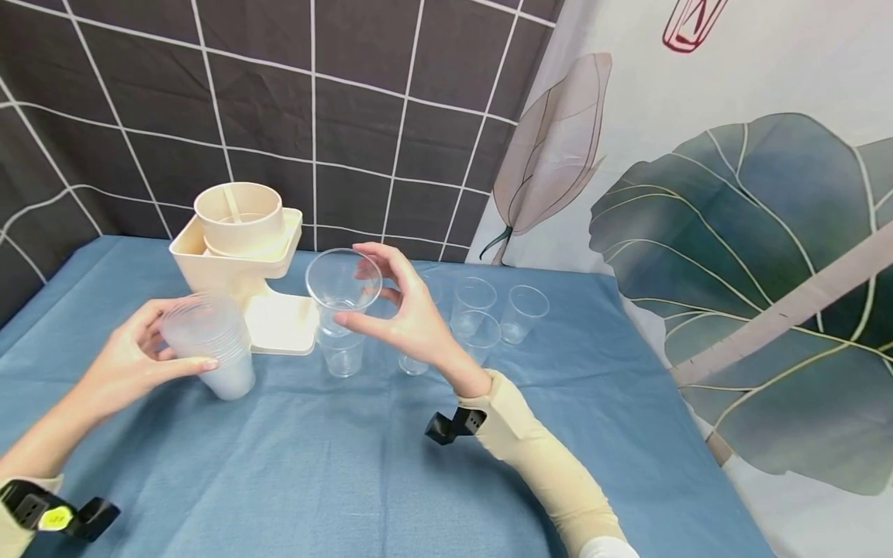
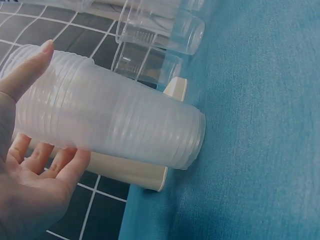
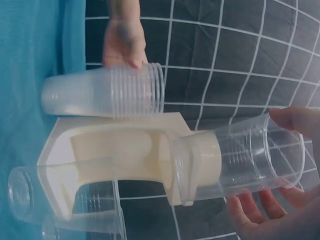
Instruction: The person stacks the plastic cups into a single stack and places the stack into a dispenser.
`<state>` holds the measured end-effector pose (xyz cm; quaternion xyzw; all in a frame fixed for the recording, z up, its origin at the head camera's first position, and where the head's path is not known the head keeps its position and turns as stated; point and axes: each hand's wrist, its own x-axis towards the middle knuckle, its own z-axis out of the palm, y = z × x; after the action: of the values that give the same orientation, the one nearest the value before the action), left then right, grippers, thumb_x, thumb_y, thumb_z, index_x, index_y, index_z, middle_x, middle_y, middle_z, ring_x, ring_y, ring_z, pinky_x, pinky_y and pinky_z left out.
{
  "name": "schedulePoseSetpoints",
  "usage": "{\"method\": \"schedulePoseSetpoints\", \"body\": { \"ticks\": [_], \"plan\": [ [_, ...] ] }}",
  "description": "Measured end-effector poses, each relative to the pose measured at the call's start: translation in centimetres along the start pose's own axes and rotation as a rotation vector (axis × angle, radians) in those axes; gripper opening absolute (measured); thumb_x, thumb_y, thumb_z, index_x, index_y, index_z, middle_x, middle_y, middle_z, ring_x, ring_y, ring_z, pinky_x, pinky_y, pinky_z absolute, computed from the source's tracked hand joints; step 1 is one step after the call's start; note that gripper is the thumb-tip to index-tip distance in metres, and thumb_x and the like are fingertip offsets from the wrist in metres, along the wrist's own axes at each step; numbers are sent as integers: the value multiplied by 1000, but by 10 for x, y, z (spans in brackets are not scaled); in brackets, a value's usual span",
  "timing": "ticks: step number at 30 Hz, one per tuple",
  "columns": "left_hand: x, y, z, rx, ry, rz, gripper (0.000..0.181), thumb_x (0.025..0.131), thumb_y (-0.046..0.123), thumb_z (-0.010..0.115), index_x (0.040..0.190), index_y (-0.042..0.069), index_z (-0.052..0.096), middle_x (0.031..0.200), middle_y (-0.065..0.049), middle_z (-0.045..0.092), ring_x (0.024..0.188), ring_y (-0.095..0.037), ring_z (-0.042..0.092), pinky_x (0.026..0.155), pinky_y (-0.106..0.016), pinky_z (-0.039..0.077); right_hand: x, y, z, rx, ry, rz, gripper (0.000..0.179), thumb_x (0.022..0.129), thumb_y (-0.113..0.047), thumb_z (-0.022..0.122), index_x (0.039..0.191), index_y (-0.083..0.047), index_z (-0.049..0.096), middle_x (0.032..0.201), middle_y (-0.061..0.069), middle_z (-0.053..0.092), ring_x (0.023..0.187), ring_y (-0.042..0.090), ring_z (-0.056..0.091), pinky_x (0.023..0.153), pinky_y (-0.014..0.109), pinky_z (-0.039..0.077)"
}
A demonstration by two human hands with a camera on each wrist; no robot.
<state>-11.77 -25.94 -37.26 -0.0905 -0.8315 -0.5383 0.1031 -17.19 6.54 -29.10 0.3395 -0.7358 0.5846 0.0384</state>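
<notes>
My left hand (image 1: 132, 353) grips a tall stack of nested clear plastic cups (image 1: 226, 353), thumb on one side and fingers on the other. In the left wrist view the stack's (image 2: 120, 110) bottom is right at the blue cloth. A single clear plastic cup (image 1: 335, 298) is held upright by my right hand (image 1: 412, 318), its thumb and fingers on opposite sides near the rim. In the head view this cup overlaps another clear cup (image 1: 343, 360) standing on the cloth. The right wrist view shows the held cup (image 3: 240, 160) high above the cloth.
A cream plastic stand (image 1: 282, 325) with a round holder (image 1: 240, 221) on top is behind the stack, near the dark grid-patterned backdrop. Several clear cups (image 1: 523, 310) stand on the blue cloth (image 1: 314, 473) beyond my right wrist. A leaf-print curtain hangs at the right.
</notes>
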Motion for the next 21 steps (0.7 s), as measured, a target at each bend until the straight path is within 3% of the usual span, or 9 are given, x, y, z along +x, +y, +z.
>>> {"method": "schedulePoseSetpoints", "body": {
  "ticks": [9,21],
  "plan": [
    [0,0,0,5,3,0,74,70,-9,79,123,32,47,120,26,45,103,16,48,79,4,41,3,1,9,11,28,14,73,73,-6,81,136,-14,45,126,5,54,113,12,52,92,28,53],
    [-1,0,0,-3,-2,1,74,70,-10,78,123,31,46,120,25,46,101,16,49,79,3,42,10,-3,26,60,1,58,73,74,-7,80,137,-15,44,128,9,53,114,16,55,93,28,53]
  ]
}}
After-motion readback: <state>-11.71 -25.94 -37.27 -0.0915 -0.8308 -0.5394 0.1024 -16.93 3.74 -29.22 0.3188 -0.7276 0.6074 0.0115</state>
